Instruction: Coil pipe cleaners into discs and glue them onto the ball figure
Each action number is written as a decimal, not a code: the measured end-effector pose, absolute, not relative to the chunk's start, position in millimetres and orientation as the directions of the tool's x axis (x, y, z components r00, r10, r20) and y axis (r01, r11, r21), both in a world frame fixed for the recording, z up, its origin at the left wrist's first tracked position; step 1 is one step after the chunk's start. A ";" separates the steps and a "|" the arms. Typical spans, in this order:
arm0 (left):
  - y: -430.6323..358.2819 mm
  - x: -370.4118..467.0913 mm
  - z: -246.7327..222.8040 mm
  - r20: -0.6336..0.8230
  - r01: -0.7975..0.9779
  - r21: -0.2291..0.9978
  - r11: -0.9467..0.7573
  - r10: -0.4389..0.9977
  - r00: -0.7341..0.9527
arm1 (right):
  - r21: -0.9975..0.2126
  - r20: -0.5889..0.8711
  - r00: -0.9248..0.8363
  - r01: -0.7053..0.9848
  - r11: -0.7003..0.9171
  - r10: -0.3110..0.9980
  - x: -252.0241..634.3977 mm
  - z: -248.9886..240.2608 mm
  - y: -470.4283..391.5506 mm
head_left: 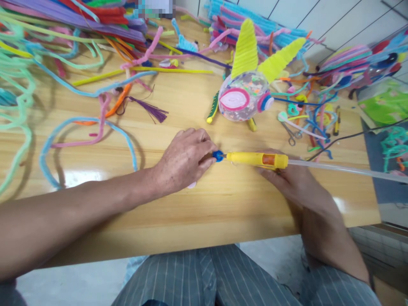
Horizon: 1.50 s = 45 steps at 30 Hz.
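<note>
My left hand [188,159] pinches a small round blue piece [218,156] just above the table. Wrapped around a yellow hot glue gun [251,159], my right hand [291,176] keeps it level, its metal nozzle at the blue piece; whether they touch I cannot tell. A clear glue stick [347,170] runs out of the gun's back end to the right. Under my left hand a bit of a pale pink piece [191,185] shows. Beyond both hands stands a clear, round craft figure [244,95] with two yellow fuzzy ears, pink-rimmed and blue-rimmed ovals, and a green strip at its side.
Pipe cleaners [70,25] lie heaped at the back left, with a blue loop [44,157] nearer. A purple tassel [149,108] lies left of the figure. To the right are scissors [291,138], scraps and a black cord [353,135]. The wooden table [178,229] ends at my lap.
</note>
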<state>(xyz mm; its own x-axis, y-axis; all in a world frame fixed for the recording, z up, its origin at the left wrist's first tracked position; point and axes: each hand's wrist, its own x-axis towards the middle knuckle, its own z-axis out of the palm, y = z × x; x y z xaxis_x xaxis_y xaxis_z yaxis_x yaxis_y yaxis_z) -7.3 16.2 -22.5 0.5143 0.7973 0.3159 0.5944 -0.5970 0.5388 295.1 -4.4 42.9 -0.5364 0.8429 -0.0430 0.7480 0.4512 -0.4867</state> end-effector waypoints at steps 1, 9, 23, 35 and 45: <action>16.2 -7.2 -22.2 0.315 0.594 0.540 -0.596 0.798 0.515 | -0.485 -0.035 -0.539 0.745 0.458 0.841 295.3 42.5 -4.3; 16.2 -6.7 -22.3 0.317 0.597 0.538 -0.595 0.799 0.511 | -0.490 0.007 -0.556 0.723 0.488 0.831 295.5 41.0 -3.9; 16.4 -6.8 -23.6 0.316 0.593 0.539 -0.598 0.796 0.516 | -0.565 -0.024 -0.536 0.703 0.431 0.844 299.8 37.1 -2.7; 19.3 -6.7 -22.0 0.291 0.595 0.534 -0.600 0.792 0.537 | -0.740 -0.196 -0.397 0.660 0.130 0.897 307.5 41.3 4.0; 22.4 -11.1 -25.4 0.323 0.566 0.545 -0.618 0.778 0.539 | -0.937 0.204 0.014 0.294 0.191 0.979 350.4 96.3 0.3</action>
<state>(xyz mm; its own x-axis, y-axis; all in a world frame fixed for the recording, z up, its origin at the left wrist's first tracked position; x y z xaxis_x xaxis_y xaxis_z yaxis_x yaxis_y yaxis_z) -11.1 22.4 -25.4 0.5385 0.7782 0.3231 0.5661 -0.6182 0.5453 350.4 0.3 96.3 0.0140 0.9789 0.2040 0.2940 0.1910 -0.9365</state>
